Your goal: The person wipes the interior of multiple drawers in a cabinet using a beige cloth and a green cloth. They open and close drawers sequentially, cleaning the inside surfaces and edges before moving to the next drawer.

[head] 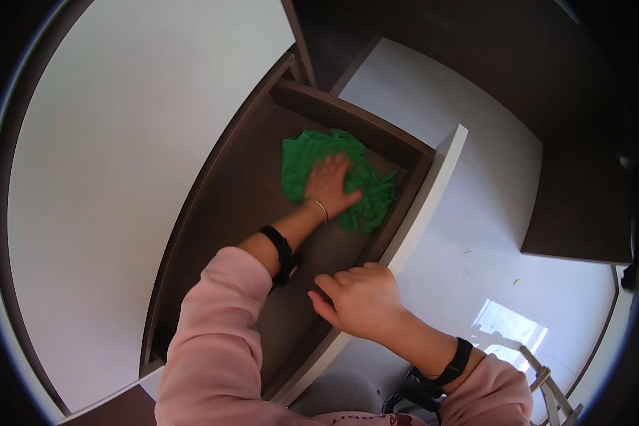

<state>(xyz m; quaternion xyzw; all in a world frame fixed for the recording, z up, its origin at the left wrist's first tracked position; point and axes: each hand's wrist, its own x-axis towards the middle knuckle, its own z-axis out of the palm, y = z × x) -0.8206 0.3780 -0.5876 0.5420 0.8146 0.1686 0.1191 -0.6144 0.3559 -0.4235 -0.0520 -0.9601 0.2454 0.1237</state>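
A crumpled green cloth (298, 165) lies on the floor of an open dark brown drawer (245, 154), near its far end. My left hand (331, 183) rests spread on the cloth, palm down, slightly blurred. Over the drawer's white front panel (428, 197) is my right hand (359, 298), its fingers curled loosely at the drawer's near right edge, the thumb apart from them. Whether those fingers touch or grip the edge cannot be told. Both wrists wear black bands, and pink sleeves cover my forearms.
A large white panel (117, 175) stands left of the drawer. Dark brown cabinet parts (575, 207) are at the upper right. Glossy pale floor (458, 287) with a small yellowish scrap (516, 282) spreads on the right. A wooden-looking frame (548, 378) stands at the lower right.
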